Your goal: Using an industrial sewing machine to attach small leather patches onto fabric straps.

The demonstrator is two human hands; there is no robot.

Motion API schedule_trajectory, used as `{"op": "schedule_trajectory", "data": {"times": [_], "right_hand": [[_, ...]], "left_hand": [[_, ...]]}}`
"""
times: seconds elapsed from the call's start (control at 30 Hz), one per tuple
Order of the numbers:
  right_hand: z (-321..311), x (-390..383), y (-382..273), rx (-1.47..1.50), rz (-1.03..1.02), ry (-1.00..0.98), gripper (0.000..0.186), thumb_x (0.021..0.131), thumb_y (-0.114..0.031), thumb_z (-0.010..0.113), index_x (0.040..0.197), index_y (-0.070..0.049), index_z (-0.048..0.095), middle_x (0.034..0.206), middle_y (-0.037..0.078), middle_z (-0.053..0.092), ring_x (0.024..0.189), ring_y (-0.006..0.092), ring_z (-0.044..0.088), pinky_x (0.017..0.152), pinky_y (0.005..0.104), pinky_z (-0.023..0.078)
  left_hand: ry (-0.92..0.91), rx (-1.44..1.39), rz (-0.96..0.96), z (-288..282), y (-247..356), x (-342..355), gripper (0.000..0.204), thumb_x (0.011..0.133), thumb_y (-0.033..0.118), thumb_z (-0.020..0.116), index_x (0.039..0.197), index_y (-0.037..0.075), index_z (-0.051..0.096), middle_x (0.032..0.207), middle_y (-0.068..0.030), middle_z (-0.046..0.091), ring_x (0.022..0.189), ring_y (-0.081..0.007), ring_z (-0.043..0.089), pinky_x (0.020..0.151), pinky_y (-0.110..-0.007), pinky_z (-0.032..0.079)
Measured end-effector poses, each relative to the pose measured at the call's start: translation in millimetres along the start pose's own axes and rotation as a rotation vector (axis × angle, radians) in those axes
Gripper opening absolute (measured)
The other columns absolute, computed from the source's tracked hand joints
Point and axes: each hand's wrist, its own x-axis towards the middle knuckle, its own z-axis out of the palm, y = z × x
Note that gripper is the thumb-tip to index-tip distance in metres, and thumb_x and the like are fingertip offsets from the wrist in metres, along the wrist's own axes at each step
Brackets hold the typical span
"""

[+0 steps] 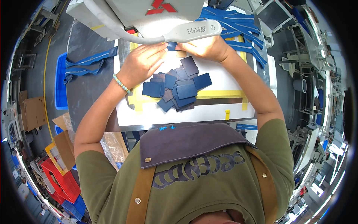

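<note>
On white worktop (149, 114), blue pieces (179, 89), workshop clutter

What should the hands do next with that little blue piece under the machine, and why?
Probably nudge the small blue piece straight under the machine head. Both the left hand and the right hand pinch it there, while the pile of blue pieces waits nearby on the table.

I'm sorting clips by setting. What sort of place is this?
Probably a sewing or leather-goods workshop: an industrial sewing machine, a pile of cut blue patches on the work table, and blue straps heaped behind.
</note>
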Motion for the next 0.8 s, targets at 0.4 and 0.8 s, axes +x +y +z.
{"op": "schedule_trajectory", "data": {"times": [0.4, 0.8], "right_hand": [[7, 3, 9, 0.008, -0.122, 0.092, 0.011, 0.078, -0.021, 0.082, 0.086, -0.019, 0.075, 0.085, -0.004, 0.073, 0.078, 0.0173, 0.072, 0.068, 0.0327, 0.06], [-43, 5, -41, 0.646, 1.097, -0.379, 0.027, 0.094, -0.02, 0.074, 0.116, -0.005, 0.075, 0.079, 0.009, 0.074, 0.071, 0.0226, 0.072, 0.068, 0.037, 0.058]], "left_hand": [[-0.012, 0.032, -0.007, -3, 2, 1, 0.02, 0.09, 0.011, 0.075, 0.107, 0.0, 0.077, 0.12, -0.012, 0.077, 0.109, -0.0258, 0.074, 0.096, -0.037, 0.059], [-0.032, 0.059, -0.037, -3, 2, -2, 0.021, 0.089, 0.012, 0.076, 0.107, 0.001, 0.078, 0.119, -0.0102, 0.077, 0.103, -0.0234, 0.074, 0.091, -0.035, 0.06]]}}
